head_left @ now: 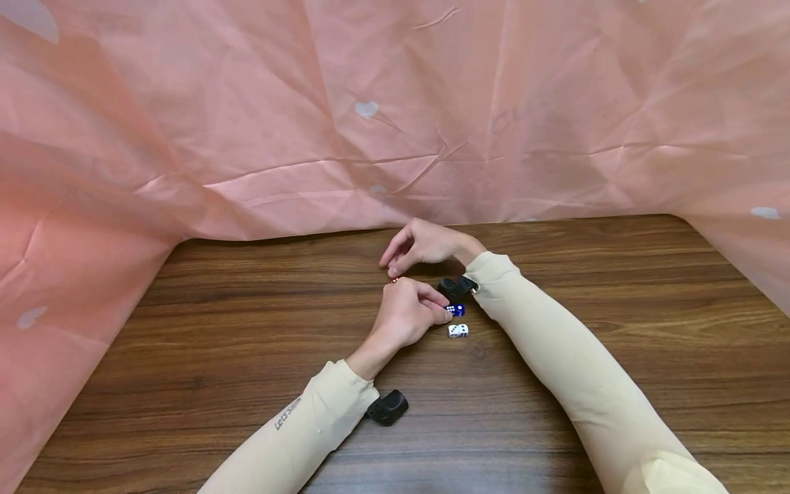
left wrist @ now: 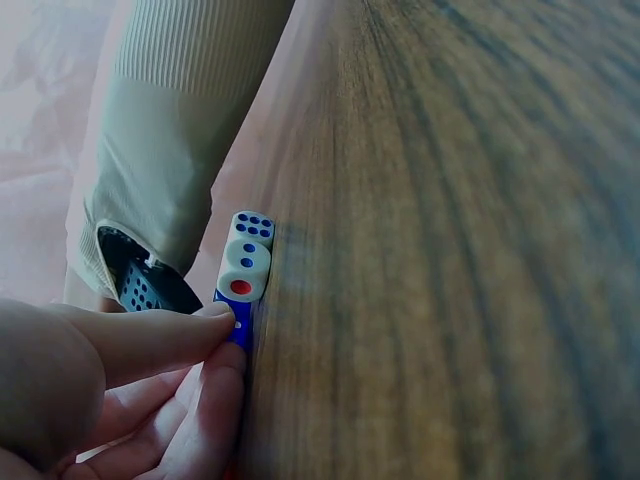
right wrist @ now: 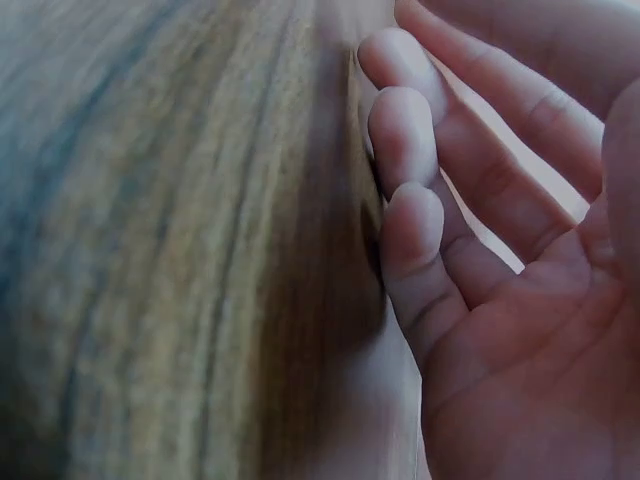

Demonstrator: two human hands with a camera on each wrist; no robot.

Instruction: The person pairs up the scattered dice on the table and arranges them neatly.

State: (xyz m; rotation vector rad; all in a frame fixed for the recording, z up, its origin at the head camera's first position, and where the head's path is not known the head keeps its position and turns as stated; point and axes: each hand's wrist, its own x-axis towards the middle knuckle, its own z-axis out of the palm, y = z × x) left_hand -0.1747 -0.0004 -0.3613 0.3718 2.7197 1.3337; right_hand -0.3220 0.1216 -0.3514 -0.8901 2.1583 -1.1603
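Observation:
My left hand (head_left: 404,312) pinches the near end of a short blue row of dice (head_left: 457,310) with white pips, thumb on one side and finger on the other. Beside the blue row, towards me, sit white dice (head_left: 459,331) with dark pips; in the left wrist view, one white face has a red pip. Farther back, my right hand (head_left: 426,243) bends down with thumb and forefinger at red dice (head_left: 395,280), largely hidden behind the left hand. In the right wrist view, the right hand's other fingers (right wrist: 410,225) are curled close to the tabletop.
A brown wood-grain table (head_left: 259,309) lies under both hands. Pink cloth (head_left: 395,123) hangs along its back and sides. A black wrist camera (head_left: 387,407) sits on the left sleeve, another (head_left: 455,288) on the right, close to the blue dice.

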